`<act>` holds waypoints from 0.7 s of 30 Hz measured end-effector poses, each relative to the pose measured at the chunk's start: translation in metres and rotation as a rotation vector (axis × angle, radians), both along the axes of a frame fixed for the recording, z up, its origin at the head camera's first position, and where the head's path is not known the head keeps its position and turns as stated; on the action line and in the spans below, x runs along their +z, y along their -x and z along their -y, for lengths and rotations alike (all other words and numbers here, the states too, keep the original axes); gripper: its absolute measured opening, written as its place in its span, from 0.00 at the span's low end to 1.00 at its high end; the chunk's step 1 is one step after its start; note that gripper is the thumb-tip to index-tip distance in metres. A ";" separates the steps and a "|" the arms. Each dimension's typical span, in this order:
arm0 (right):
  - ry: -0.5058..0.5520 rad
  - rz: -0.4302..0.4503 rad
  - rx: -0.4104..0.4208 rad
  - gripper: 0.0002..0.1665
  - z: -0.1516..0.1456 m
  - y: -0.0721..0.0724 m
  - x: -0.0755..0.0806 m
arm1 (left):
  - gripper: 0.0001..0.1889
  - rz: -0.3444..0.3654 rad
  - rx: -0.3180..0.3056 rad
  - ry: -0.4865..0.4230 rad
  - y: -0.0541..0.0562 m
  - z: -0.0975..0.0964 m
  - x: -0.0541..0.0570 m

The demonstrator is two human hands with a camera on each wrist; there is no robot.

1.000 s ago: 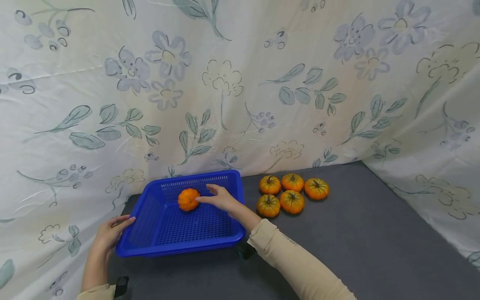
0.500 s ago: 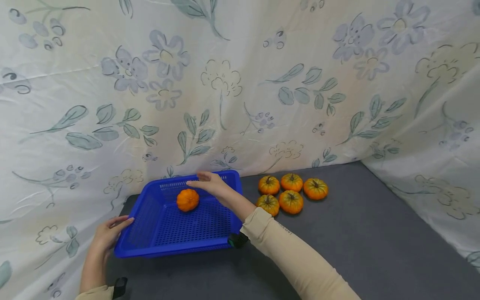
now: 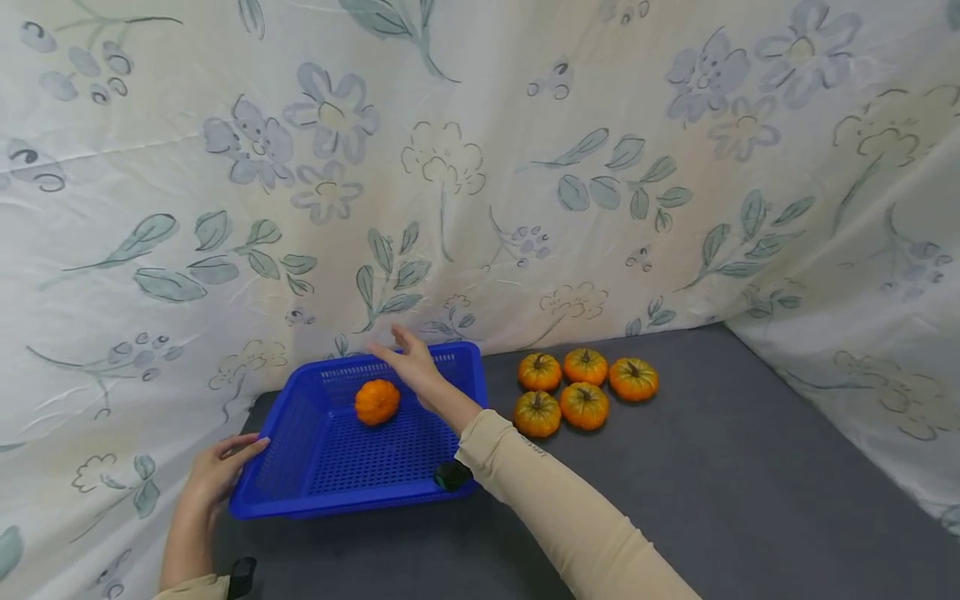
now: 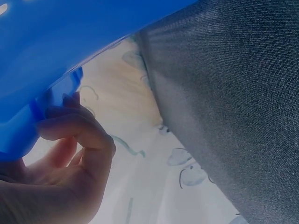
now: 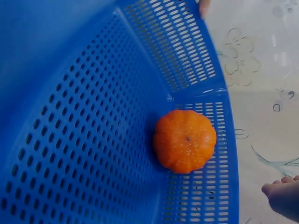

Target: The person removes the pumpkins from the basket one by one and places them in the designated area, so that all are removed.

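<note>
A blue plastic basket (image 3: 352, 505) with perforated walls stands at the left of the table. Inside, towards its back wall, lies one small orange pumpkin (image 3: 377, 403), its underside facing up in the right wrist view. My left hand (image 3: 213, 473) grips the basket's left rim, thumb over the edge and fingers curled beneath it, as the left wrist view shows up close. My right hand (image 3: 409, 363) is over the back rim with fingers extended, holding nothing; part of it appears at the right edge of the right wrist view.
Several orange-and-green pumpkins (image 3: 585, 406) with stems up sit in a cluster on the dark grey table (image 3: 720, 467), right of the basket. A floral curtain (image 3: 510, 183) hangs behind the table and along both sides.
My right hand has moved from beside the pumpkin in the basket up and back to the rear rim. That pumpkin stays put, and my left hand keeps its grip on the rim.
</note>
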State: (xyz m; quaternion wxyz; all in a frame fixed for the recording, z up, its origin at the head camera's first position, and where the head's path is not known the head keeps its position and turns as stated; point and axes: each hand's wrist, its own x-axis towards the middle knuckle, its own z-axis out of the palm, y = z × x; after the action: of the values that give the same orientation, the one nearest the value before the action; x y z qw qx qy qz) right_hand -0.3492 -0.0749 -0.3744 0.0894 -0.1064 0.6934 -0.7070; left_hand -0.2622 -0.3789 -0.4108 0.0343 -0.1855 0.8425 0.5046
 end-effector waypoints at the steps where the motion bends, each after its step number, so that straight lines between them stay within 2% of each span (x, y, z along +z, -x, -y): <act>1: -0.003 -0.006 0.003 0.43 0.002 0.002 -0.001 | 0.41 -0.001 0.005 -0.010 0.000 0.001 0.000; 6: -0.069 0.000 0.075 0.43 0.004 0.008 -0.010 | 0.41 -0.002 0.022 0.003 0.000 0.001 -0.002; 15: -0.347 0.025 0.376 0.43 0.007 0.012 -0.022 | 0.41 -0.011 0.018 0.024 0.001 0.000 0.000; 21: -0.485 0.007 0.527 0.43 0.010 0.012 -0.025 | 0.42 0.011 0.015 0.022 0.000 -0.001 0.000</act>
State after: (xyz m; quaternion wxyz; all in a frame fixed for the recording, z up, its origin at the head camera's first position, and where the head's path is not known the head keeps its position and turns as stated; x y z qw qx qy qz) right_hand -0.3611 -0.0846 -0.3995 0.2939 -0.2549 0.7895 -0.4747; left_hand -0.2625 -0.3783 -0.4109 0.0329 -0.1948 0.8463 0.4948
